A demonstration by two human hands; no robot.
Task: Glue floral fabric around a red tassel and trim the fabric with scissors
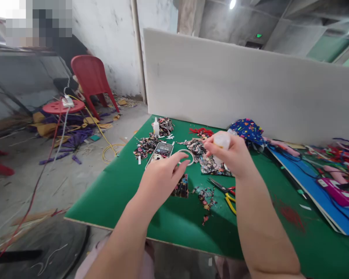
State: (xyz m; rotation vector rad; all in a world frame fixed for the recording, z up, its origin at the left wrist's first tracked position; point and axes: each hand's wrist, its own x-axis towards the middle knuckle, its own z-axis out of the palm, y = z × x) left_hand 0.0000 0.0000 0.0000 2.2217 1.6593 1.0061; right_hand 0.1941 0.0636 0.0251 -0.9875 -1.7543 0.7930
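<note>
Nearest you on the green, flat tabletop [128, 201] lie small dark floral fabric scraps [208, 197] and, right of them, dark-bladed scissors [221, 186] with 1 yellow and 1 red handle. Your left hand [167, 170] is open, thumb and fingers parted beside a thin white ring [189, 158]; you cannot tell here whether they touch. A dark floral fabric piece [182, 188] shows just below that hand. Your right hand [228, 151] grips a translucent white plastic bottle [222, 140], above a heap of floral fabric pieces [196, 149]. Left of the ring lies a white-edged phone [164, 148], its screen lit, partly hidden by your left hand. Beyond it, a small white nozzle-tipped bottle [156, 127] stands beside more floral scraps [165, 124]. Farther back are red strands [200, 131], a bunched blue patterned cloth [246, 130] and a tall white panel [221, 81].
</note>
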